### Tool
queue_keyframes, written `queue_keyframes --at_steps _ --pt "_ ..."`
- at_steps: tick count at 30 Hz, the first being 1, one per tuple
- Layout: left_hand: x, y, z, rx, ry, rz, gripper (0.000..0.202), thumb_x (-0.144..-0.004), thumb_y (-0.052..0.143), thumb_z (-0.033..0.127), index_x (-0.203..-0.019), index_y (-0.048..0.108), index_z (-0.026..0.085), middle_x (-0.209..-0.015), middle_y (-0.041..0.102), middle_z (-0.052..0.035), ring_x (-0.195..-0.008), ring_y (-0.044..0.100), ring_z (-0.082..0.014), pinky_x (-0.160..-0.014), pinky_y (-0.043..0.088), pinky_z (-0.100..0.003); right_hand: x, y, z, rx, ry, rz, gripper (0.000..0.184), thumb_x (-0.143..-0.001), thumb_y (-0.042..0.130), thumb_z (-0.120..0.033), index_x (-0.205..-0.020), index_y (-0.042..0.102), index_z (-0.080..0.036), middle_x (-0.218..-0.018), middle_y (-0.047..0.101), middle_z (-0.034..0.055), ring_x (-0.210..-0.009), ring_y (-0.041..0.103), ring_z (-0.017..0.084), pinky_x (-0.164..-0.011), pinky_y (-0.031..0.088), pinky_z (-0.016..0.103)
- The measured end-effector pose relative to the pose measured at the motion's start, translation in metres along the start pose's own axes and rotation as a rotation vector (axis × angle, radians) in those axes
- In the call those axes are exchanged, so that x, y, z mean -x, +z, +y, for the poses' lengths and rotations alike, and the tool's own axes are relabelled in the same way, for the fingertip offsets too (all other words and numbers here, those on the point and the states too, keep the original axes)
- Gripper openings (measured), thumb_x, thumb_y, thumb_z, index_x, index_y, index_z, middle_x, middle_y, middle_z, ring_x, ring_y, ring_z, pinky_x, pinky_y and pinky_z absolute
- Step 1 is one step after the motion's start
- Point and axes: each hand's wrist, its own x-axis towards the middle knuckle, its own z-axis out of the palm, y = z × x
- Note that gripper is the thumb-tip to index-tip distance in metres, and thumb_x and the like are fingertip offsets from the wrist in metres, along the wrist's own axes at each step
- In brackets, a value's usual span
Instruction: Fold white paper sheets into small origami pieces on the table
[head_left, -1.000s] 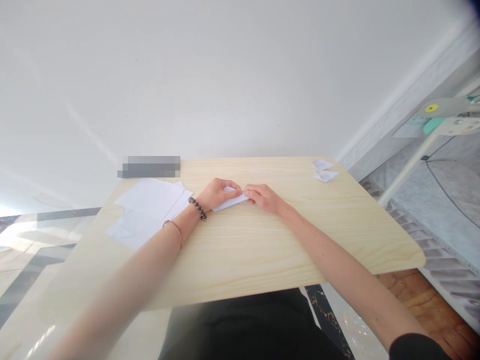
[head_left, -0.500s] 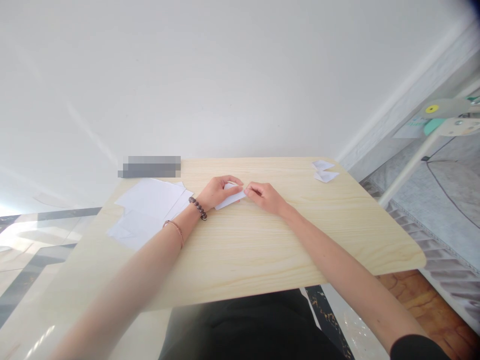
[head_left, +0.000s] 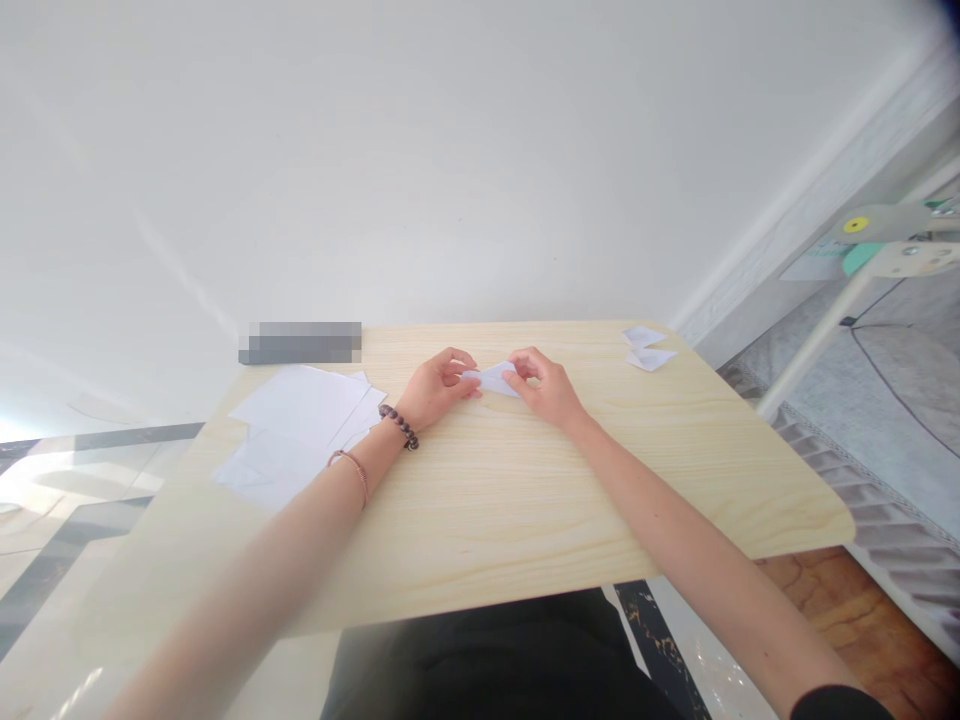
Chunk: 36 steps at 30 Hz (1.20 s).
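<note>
A small folded piece of white paper (head_left: 493,379) lies near the far middle of a light wooden table (head_left: 525,500). My left hand (head_left: 437,385), with a bead bracelet at the wrist, pinches the paper's left end. My right hand (head_left: 544,383) has curled fingers pressed on the paper's right end. Both hands meet over the paper, which is partly hidden by the fingers.
A loose stack of white paper sheets (head_left: 296,425) lies at the table's left. Two small folded paper pieces (head_left: 646,348) sit at the far right corner. A blurred dark object (head_left: 300,342) rests at the far left edge. A white wall stands behind; a stand (head_left: 877,245) is to the right.
The strip of paper was flat and longer between my hands; it is now shorter and bunched, and both hands have shifted slightly right and away from me.
</note>
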Motion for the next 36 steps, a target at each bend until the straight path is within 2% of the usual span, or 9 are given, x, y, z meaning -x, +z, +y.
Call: queue_keyframes --at_steps 4,7,10,13,19,28,36 --pt "-0.0021 0.0005 -0.0035 0.122 0.027 0.018 0.023 -0.070 0.060 0.030 -0.081 0.045 0.016 -0.079 0.064 -0.0045 -0.071 0.062 -0.0145 -0.069 0.047 -0.031 0.0010 -0.0024 -0.0021 -0.009 -0.016 0.028 0.015 -0.075 0.048 -0.032 -0.084 0.048 -0.020 -0.075 0.054 -0.0004 -0.069 0.053 0.012 -0.066 0.043 0.025" --pt "-0.0023 0.0008 -0.0039 0.136 0.027 -0.010 0.021 -0.070 0.060 0.028 -0.077 0.046 0.015 -0.083 0.064 -0.0065 -0.073 0.060 -0.0134 -0.073 0.046 -0.032 0.0018 -0.0035 -0.0047 0.002 -0.040 -0.018 0.011 -0.075 0.049 -0.030 -0.081 0.049 -0.020 -0.076 0.056 -0.0001 -0.070 0.053 0.012 -0.067 0.043 0.025" --pt "-0.0018 0.0007 -0.0030 0.126 0.037 -0.012 0.021 -0.069 0.061 0.025 -0.078 0.045 0.015 -0.088 0.064 -0.0073 -0.076 0.060 -0.0129 -0.078 0.045 -0.033 0.0022 -0.0026 -0.0068 0.028 -0.068 -0.073 0.011 -0.075 0.049 -0.028 -0.079 0.052 -0.019 -0.076 0.058 0.0002 -0.069 0.053 0.012 -0.067 0.042 0.025" --pt "-0.0019 -0.0002 -0.0028 0.121 0.049 0.045 0.024 -0.069 0.061 0.025 -0.082 0.041 0.017 -0.091 0.063 -0.0065 -0.074 0.061 -0.0125 -0.075 0.046 -0.032 0.0023 -0.0013 -0.0069 0.052 -0.074 -0.059 0.013 -0.075 0.049 -0.030 -0.081 0.054 -0.019 -0.075 0.058 0.0003 -0.069 0.053 0.012 -0.066 0.042 0.025" --pt "-0.0034 -0.0006 -0.0061 0.038 0.081 0.070 0.021 -0.071 0.059 0.028 -0.079 0.045 0.016 -0.081 0.062 -0.0045 -0.071 0.060 -0.0123 -0.069 0.048 -0.029 0.0026 -0.0016 -0.0044 0.055 -0.057 -0.011 0.016 -0.075 0.050 -0.033 -0.082 0.054 -0.019 -0.071 0.057 -0.0005 -0.066 0.054 0.012 -0.064 0.043 0.025" --pt "-0.0035 -0.0003 -0.0091 -0.088 0.106 0.104 0.025 -0.071 0.059 0.033 -0.087 0.051 0.016 -0.081 0.060 -0.0041 -0.067 0.060 -0.0128 -0.062 0.048 -0.026 0.0024 -0.0012 -0.0078 0.035 -0.074 -0.010 0.017 -0.075 0.049 -0.034 -0.081 0.054 -0.019 -0.070 0.057 -0.0001 -0.064 0.053 0.012 -0.061 0.044 0.025" --pt "-0.0016 -0.0012 -0.0052 -0.196 0.100 0.119 0.026 -0.071 0.058 0.036 -0.088 0.054 0.017 -0.080 0.062 -0.0032 -0.067 0.059 -0.0124 -0.065 0.047 -0.026 0.0026 -0.0017 -0.0079 0.041 -0.086 -0.006 0.017 -0.076 0.049 -0.034 -0.081 0.054 -0.019 -0.069 0.057 -0.0001 -0.064 0.054 0.011 -0.061 0.044 0.024"
